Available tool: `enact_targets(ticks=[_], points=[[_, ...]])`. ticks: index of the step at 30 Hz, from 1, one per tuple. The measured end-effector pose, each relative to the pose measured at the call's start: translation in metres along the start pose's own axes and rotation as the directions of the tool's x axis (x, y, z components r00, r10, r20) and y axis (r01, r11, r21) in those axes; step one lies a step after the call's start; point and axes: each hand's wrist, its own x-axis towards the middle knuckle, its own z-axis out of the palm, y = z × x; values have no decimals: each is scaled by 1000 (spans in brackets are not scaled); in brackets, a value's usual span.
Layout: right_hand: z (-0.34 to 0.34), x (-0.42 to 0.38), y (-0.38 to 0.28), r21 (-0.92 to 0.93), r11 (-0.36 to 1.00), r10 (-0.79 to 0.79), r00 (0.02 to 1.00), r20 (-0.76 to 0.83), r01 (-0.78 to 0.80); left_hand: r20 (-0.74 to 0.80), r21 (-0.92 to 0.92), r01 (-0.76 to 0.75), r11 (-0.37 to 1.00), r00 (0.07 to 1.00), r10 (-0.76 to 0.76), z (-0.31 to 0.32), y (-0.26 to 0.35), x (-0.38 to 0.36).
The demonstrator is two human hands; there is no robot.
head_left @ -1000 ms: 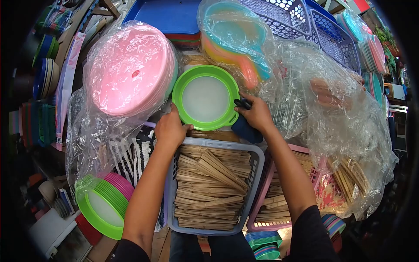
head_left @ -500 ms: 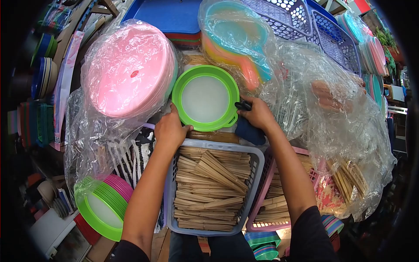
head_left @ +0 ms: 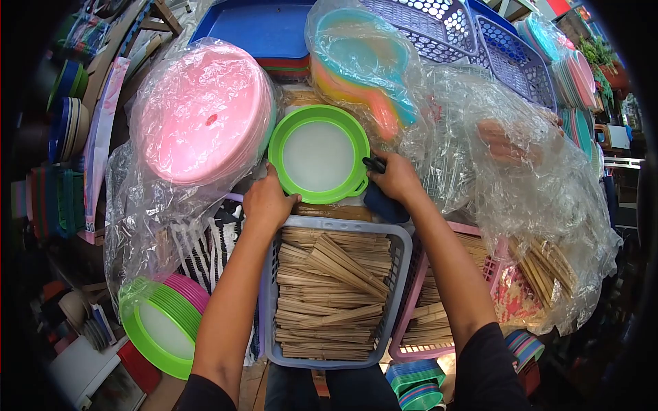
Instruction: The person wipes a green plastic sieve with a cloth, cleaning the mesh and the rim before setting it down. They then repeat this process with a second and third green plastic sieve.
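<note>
A round green sieve (head_left: 277,147) with a pale mesh bottom lies in the middle, beyond the basket of sticks. My left hand (head_left: 269,198) grips its lower left rim, thumb toward the rim's front edge. On the other side, my right hand (head_left: 397,179) is closed around a small black object (head_left: 373,164), whose kind I cannot make out, right beside the sieve's rim and small side loop. Dark blue cloth (head_left: 385,205) hangs or lies under that hand. Part of the fingers of both hands is hidden.
A grey-blue basket (head_left: 269,342) of flat bamboo sticks (head_left: 329,301) stands before me, a pink basket (head_left: 418,353) beside it. Plastic-wrapped pink basins (head_left: 199,109), coloured dippers (head_left: 363,55) and wrinkled clear plastic (head_left: 534,178) surround the sieve. More green sieves (head_left: 161,329) are stacked lower left.
The view has shifted slightly, and my right hand sits a little closer to the sieve's rim. My left hand keeps its hold on the sieve.
</note>
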Motion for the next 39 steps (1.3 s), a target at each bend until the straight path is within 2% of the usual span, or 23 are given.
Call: enact_targets(ticks=[1,3,4,5,6,7,9,10,12,16,18,22,25,26,27,28,30,31,33,34,36,37,39], points=[[-4,-6,-4,-1,1000,-1,1000,-7,1,6,-43,-6,999,1000,6,-2,1,-2],[-14,-27,-15,-77,996,-58,983,-171,45,9,-91,-12,996,1000,13,-5,3,-13],[-19,-41,-22,-80,996,-60,983,-175,47,-105,-109,-70,992,993,59,-8,4,-25],[-24,-56,-28,-59,989,-145,944,-297,133,-221,-120,-128,984,970,100,-11,4,-37],[-28,-71,-35,-49,974,-222,882,-416,222,-228,-122,-130,984,969,100,-14,3,-49],[-32,-88,-43,-52,972,-228,878,-421,228,-285,-240,-191,952,951,119,-17,0,-64],[-33,-124,-61,146,954,-165,867,-471,261,-350,-411,-293,863,925,148,-23,-4,-104],[-26,-143,-68,144,951,-175,862,-476,272,-360,-470,-329,819,919,163,-26,-6,-130],[-8,-185,-80,456,861,-29,918,-395,223,-351,-496,-424,758,896,271,-30,-19,-187],[42,-276,-115,600,792,12,979,-204,115,-410,-523,-523,673,846,340,-31,-75,-298],[61,-321,-147,614,788,12,995,-96,49,-318,-581,-430,691,902,293,-43,-114,-347],[116,-380,-191,680,732,2,998,65,-46,-404,-631,-403,663,900,163,-58,-198,-406],[142,-390,-215,603,797,-72,989,127,-20,-456,-677,-359,642,890,18,-69,-255,-419],[147,-391,-223,544,839,-83,982,170,-23,-393,-811,-284,512,912,-118,-64,-275,-417],[152,-387,-228,559,829,-111,981,157,4,-307,-912,-214,349,922,-237,-61,-290,-416],[153,-383,-236,550,834,-141,976,166,27,-322,-913,-224,342,909,-264,-68,-298,-416],[148,-373,-253,611,792,-80,992,93,6,-388,-849,-187,495,856,-342,-84,-312,-404],[143,-366,-261,544,839,-71,995,68,23,-398,-851,-197,487,847,-353,-85,-318,-399],[153,-347,-262,483,873,-97,994,50,61,-524,-686,-119,718,766,-373,-83,-327,-386],[151,-343,-267,428,900,-109,993,36,83,-527,-694,-124,709,759,-383,-82,-329,-382],[147,-337,-280,387,914,-147,988,42,119,-361,-774,-11,634,830,-426,-83,-333,-372],[145,-336,-288,327,939,-130,990,52,106,-366,-781,-16,625,823,-435,-78,-337,-367],[140,-334,-299,258,961,-122,991,60,103,-435,-683,-2,730,804,-406,-70,-342,-363]])
